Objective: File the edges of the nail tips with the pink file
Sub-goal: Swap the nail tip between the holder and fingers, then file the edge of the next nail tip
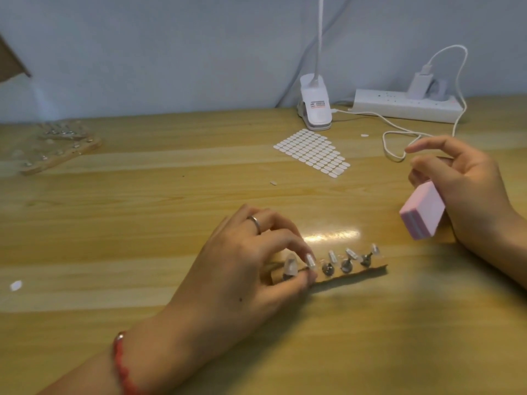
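Observation:
A narrow wooden strip [356, 276] lies on the table near the front centre, with several small metal stands holding clear nail tips [349, 256]. My left hand [251, 263] rests at the strip's left end, thumb and fingers pinching the leftmost nail tip [291, 266] on its stand. My right hand [467, 189] is raised to the right of the strip and grips the pink file [423, 213], a thick pink block, which points down and left, clear of the nail tips.
A sheet of white oval stickers [313, 151] lies behind the strip. A clip lamp [315, 105], a power strip [405, 105] and a white cable [399, 135] stand at the back right. A second wooden holder [57, 149] sits far left.

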`<state>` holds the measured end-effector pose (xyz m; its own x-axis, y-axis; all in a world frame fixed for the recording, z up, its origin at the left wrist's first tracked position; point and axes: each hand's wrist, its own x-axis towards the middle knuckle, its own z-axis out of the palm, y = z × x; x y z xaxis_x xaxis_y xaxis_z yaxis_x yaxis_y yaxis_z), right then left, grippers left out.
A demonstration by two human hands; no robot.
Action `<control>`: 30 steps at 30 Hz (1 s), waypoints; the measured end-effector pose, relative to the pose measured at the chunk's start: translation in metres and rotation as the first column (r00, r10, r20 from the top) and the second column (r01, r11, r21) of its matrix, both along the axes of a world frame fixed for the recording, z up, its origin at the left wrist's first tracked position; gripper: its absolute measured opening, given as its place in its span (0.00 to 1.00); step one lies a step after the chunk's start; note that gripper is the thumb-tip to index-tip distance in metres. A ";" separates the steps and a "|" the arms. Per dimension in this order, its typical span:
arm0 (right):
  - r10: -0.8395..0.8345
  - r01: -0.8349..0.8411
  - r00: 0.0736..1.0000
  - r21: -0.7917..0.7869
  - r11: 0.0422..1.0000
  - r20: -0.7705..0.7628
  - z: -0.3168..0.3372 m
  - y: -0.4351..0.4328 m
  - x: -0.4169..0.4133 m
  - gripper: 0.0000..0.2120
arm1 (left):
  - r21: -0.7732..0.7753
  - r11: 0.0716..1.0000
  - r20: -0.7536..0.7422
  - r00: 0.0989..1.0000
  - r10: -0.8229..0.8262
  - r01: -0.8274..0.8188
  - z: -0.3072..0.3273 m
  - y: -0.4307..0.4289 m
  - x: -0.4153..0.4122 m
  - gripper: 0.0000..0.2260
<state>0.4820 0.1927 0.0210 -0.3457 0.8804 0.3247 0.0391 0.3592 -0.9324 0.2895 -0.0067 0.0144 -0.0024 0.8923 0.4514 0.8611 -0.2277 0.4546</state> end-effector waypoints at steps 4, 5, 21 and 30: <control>-0.004 0.004 1.000 0.007 1.000 0.003 0.000 0.000 0.000 0.12 | 0.064 0.998 -0.065 0.998 -0.026 0.030 0.002 -0.001 0.002 0.04; -0.002 0.002 1.000 0.008 1.000 0.005 0.000 0.000 0.001 0.12 | 0.075 0.996 -0.089 0.996 -0.030 0.037 0.003 -0.001 0.002 0.04; -0.004 0.003 0.999 0.035 0.999 0.039 0.002 -0.006 0.001 0.12 | 0.119 0.993 0.028 1.000 0.002 -0.005 0.005 -0.004 -0.003 0.04; 0.011 -0.030 0.994 0.183 0.983 0.108 0.003 -0.014 -0.002 0.14 | 0.045 0.999 0.414 0.910 -0.025 0.006 0.006 -0.006 0.003 0.06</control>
<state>0.4797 0.1786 0.0241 -0.4042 0.8010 0.4416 0.1246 0.5265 -0.8410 0.2922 -0.0126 0.0203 -0.1838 0.8740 0.4499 0.5936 -0.2662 0.7595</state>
